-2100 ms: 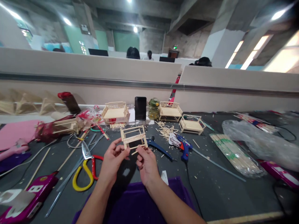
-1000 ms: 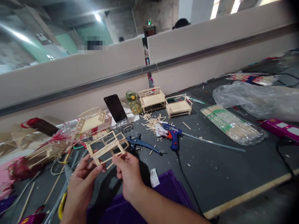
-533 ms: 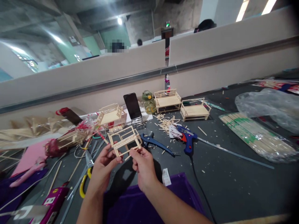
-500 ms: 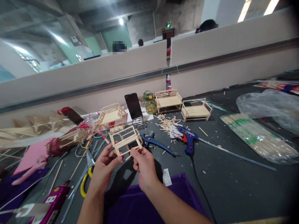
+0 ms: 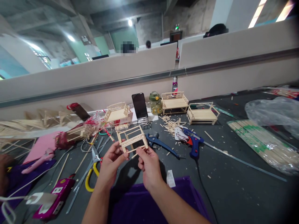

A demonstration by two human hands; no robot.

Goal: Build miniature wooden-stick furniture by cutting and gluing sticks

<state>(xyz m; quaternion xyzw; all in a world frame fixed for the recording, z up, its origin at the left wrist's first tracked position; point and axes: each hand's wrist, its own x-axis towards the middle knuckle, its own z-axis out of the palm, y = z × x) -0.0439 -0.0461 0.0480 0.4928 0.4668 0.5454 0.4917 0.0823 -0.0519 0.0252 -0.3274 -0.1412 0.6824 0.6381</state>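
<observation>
My left hand (image 5: 113, 160) and my right hand (image 5: 149, 163) hold a miniature furniture frame (image 5: 133, 141) made of thin pale wooden sticks. The left fingers and thumb grip its lower left corner. At its lower right, my right thumb and fingers are closed on the frame, and the end of a short stick shows below them. The frame is tilted and held above the table. Just behind it lie a blue-handled cutter (image 5: 162, 146) and a small wire stand with a phone (image 5: 139, 105). A blue glue gun (image 5: 194, 144) rests farther right.
Finished miniature benches (image 5: 175, 104) stand at the back beside a green bottle (image 5: 155, 102). Cut stick pieces (image 5: 173, 126) lie scattered nearby. Yellow-handled scissors (image 5: 92, 177) and a magenta power strip (image 5: 54, 197) are on the left. A purple tray (image 5: 144, 205) sits in front; bagged sticks (image 5: 263, 144) lie right.
The view has turned slightly left, so things appear farther right. Both hands keep their hold on the frame, which has barely moved. Part of another person's hand now shows at the left edge.
</observation>
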